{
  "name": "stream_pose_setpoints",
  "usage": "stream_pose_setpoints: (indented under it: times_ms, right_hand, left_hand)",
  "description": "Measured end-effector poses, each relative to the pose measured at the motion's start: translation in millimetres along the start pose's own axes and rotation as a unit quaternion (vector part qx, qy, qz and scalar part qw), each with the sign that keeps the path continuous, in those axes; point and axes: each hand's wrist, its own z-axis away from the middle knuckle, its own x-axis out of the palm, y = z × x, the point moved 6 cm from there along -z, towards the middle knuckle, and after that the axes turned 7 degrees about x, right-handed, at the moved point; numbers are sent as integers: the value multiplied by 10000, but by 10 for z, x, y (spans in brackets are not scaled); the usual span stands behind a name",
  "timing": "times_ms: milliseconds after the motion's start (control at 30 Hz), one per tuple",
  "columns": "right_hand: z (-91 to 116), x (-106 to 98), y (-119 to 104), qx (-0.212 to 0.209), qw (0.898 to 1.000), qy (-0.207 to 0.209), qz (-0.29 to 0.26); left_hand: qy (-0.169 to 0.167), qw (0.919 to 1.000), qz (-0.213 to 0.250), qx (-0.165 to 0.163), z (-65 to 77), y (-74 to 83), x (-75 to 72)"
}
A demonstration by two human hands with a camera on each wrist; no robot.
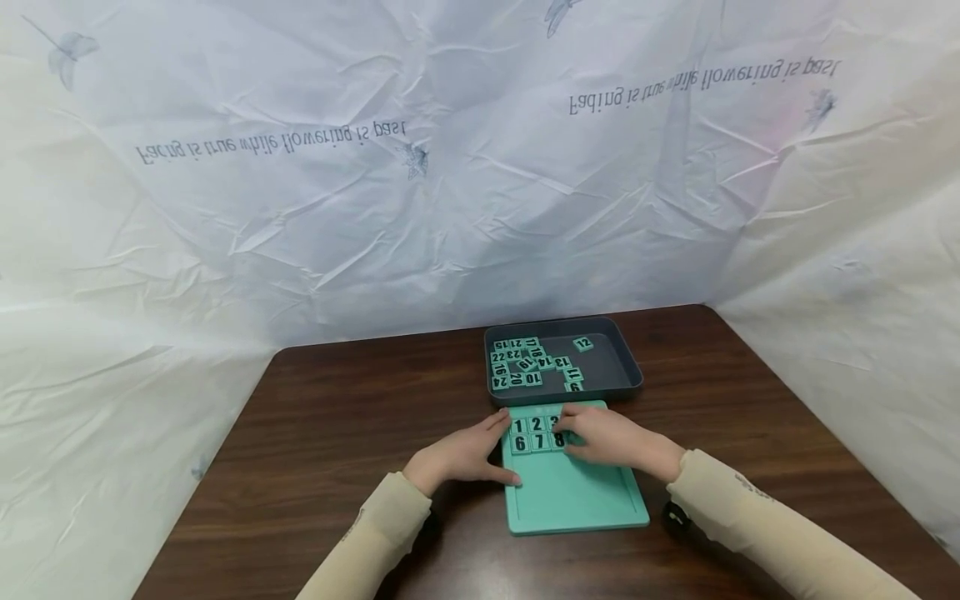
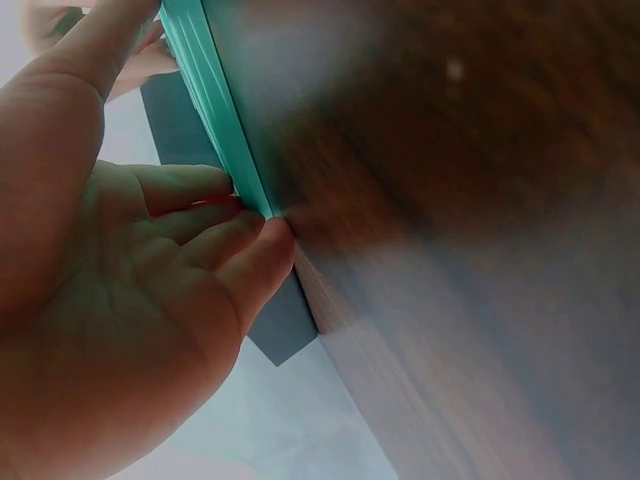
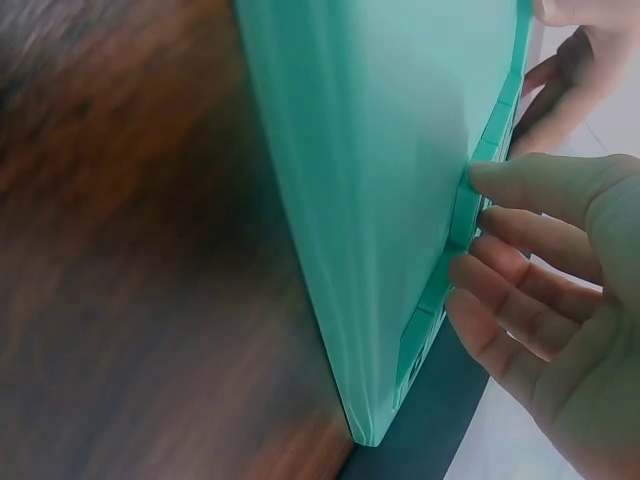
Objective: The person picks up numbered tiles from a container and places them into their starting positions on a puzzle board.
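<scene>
A mint-green board (image 1: 573,500) lies on the table, with number tiles in rows at its far end. Tiles 1 (image 1: 518,426), 2 and 3 form the visible top row; 6 (image 1: 521,444), 7 and 8 (image 1: 558,441) sit below. My right hand (image 1: 609,437) pinches the 8 tile between thumb and fingers, its other fingers over neighbouring tiles, whose numbers it hides. Along the board's left side, my left hand (image 1: 463,452) rests with fingers extended, fingertips touching the edge (image 2: 235,150) and thumb spread toward the board's near part.
Just beyond the board stands a dark grey tray (image 1: 618,358) holding several loose number tiles (image 1: 517,354), mostly bunched at its left, with a 12 tile (image 1: 582,343) apart. Brown wooden table (image 1: 337,433) surrounds both. White printed sheeting (image 1: 480,208) hangs behind and at the sides.
</scene>
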Motion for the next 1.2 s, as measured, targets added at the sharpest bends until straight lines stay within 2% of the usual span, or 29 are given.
stream_pose_setpoints:
  times_ms: [167, 300, 500, 767, 900, 1200]
  right_hand:
    - [-15, 8, 11, 90, 9999, -52, 0]
    - [-46, -54, 30, 67, 9997, -102, -223]
    - [-167, -324, 132, 149, 9981, 135, -589]
    - [-356, -628, 379, 483, 9960, 339, -663]
    - [-443, -623, 529, 675, 9952, 133, -695]
    - [-552, -485, 831, 912, 9900, -716, -800]
  left_hand:
    - [-7, 10000, 15, -1, 5, -3, 3]
    - [4, 10000, -48, 41, 4, -8, 11]
    - [53, 9999, -80, 83, 11, -2, -4]
    - [27, 10000, -72, 42, 17, -13, -2]
    - [13, 9999, -105, 63, 11, -27, 20]
    - [94, 9998, -42, 168, 25, -22, 13]
